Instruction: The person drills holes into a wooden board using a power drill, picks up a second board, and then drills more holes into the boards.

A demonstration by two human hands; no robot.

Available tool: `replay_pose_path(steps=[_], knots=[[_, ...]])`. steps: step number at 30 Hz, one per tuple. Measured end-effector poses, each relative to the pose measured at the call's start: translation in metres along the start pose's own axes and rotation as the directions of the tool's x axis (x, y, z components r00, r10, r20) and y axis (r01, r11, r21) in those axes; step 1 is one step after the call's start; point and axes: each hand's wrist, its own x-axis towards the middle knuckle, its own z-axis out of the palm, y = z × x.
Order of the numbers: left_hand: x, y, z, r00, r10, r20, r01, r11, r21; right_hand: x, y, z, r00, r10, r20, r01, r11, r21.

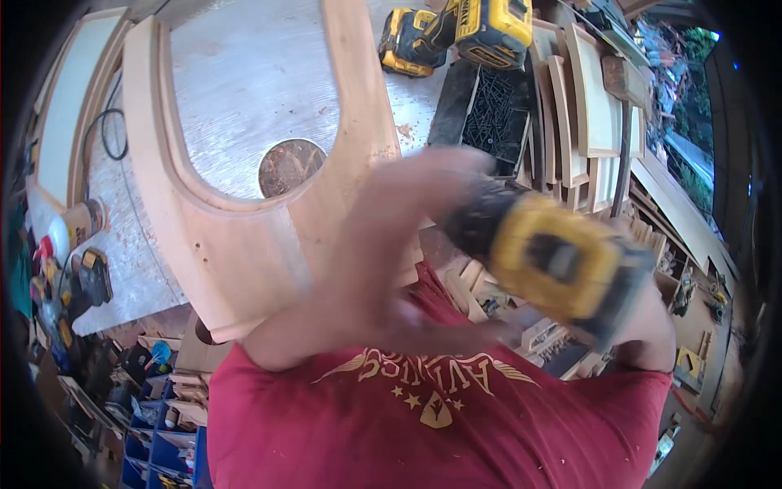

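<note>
A yellow-and-black cordless drill point(558, 261) is held up in front of my chest, blurred by motion. My right hand point(643, 314) is closed around its grip, mostly hidden behind the tool. The chuck point(472, 218) points left toward my left hand point(399, 204). That hand is smeared too, its thumb and fingers spread wide apart, with the fingertips overlapping the chuck in this view. Beneath my left arm lies a wooden frame point(244, 253) with a rounded inner cutout, on a pale worktable point(252, 73) dusted with shavings.
Another yellow power tool point(456, 37) stands at the back, beside a dark box of screws point(493, 106). A hammer point(623, 90) and wooden panels point(599, 98) are on the right. A round wooden disc point(292, 167) shows inside the cutout. Blue bins point(167, 448) sit lower left.
</note>
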Motion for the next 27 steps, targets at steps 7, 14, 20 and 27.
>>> replay_pose_path(steps=[7, 14, 20, 27], knots=[[-0.095, -0.016, -0.041, 0.946, -0.238, -0.219, 0.31, 0.474, 0.824, -0.096, 0.038, 0.006, 0.853, 0.196, -0.483, -0.025, 0.941, 0.337], [-0.095, -0.073, 0.086, 0.876, -0.472, 0.099, 0.145, 0.454, 0.879, -0.167, 0.112, 0.058, 0.779, 0.436, -0.451, -0.09, 0.789, 0.608], [-0.108, -0.059, 0.154, 0.744, -0.2, 0.637, 0.047, 0.967, 0.25, -0.213, 0.15, 0.08, 0.764, 0.36, -0.536, 0.023, 0.815, 0.579], [-0.107, -0.072, 0.063, 0.939, -0.342, 0.044, 0.083, 0.348, 0.934, -0.179, 0.176, 0.099, 0.786, 0.271, -0.556, 0.268, 0.661, 0.701]])
